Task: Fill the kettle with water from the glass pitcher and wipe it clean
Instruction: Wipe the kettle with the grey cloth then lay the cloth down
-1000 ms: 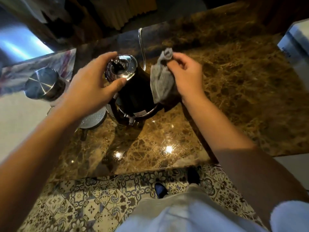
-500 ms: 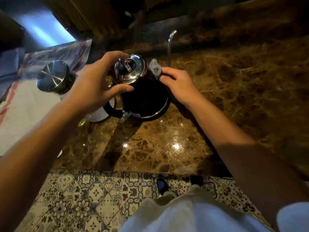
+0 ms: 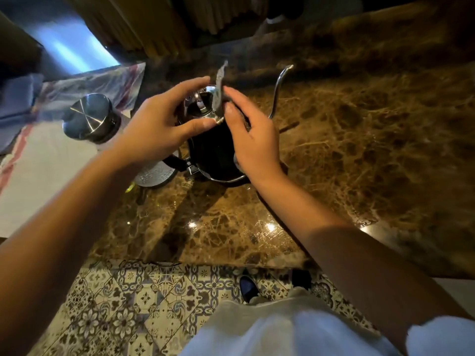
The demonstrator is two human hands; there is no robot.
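Note:
A black gooseneck kettle [image 3: 214,152] with a shiny steel lid [image 3: 198,105] stands on the brown marble counter [image 3: 359,150]. Its thin spout [image 3: 279,86] curves up to the right. My left hand [image 3: 156,129] grips the lid's rim from the left, thumb on the near side. My right hand [image 3: 253,140] presses a grey cloth [image 3: 219,88] against the right side of the lid; a strip of cloth sticks up between the two hands. The glass pitcher [image 3: 90,119], capped by a steel lid, stands to the left of the kettle.
A round metal base [image 3: 154,174] lies beside the kettle's handle. A light mat [image 3: 46,170] covers the counter's left part. The counter's front edge runs below my forearms, with patterned floor tiles [image 3: 128,304] beneath. Marble stretches bare to the right of the spout.
My right hand has risen from the kettle's side to the lid, bringing the cloth up with it. The left hand stays on the lid. The view has shifted.

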